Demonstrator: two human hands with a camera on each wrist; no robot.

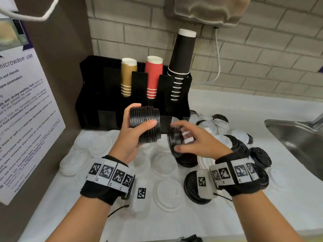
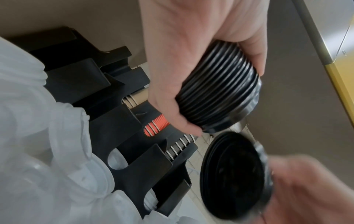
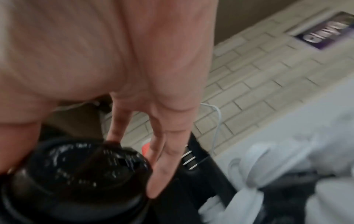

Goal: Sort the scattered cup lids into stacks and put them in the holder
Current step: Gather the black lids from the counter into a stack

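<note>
My left hand [image 1: 138, 124] grips a thick stack of black cup lids [image 1: 146, 124] on its side, in front of the black holder [image 1: 90, 95]. The same stack [image 2: 218, 89] shows ribbed in the left wrist view, fingers curled round it. Just to the right, my right hand [image 1: 181, 137] holds a single black lid [image 1: 174, 138] by its rim, its open side facing the stack and a small gap between them. The right wrist view shows that lid [image 3: 80, 174] blurred, under thumb and fingers [image 3: 162, 166]. Black and white lids lie scattered on the white counter [image 1: 288, 198].
The holder carries gold [image 1: 126, 77], red [image 1: 153, 79] and black [image 1: 181, 62] cup stacks in its upper slots. A steel sink [image 1: 297, 140] lies at the right. A notice sheet [image 1: 22, 119] hangs on the left wall. Clear lids [image 1: 97, 142] lie at left, black ones [image 1: 260, 158] at right.
</note>
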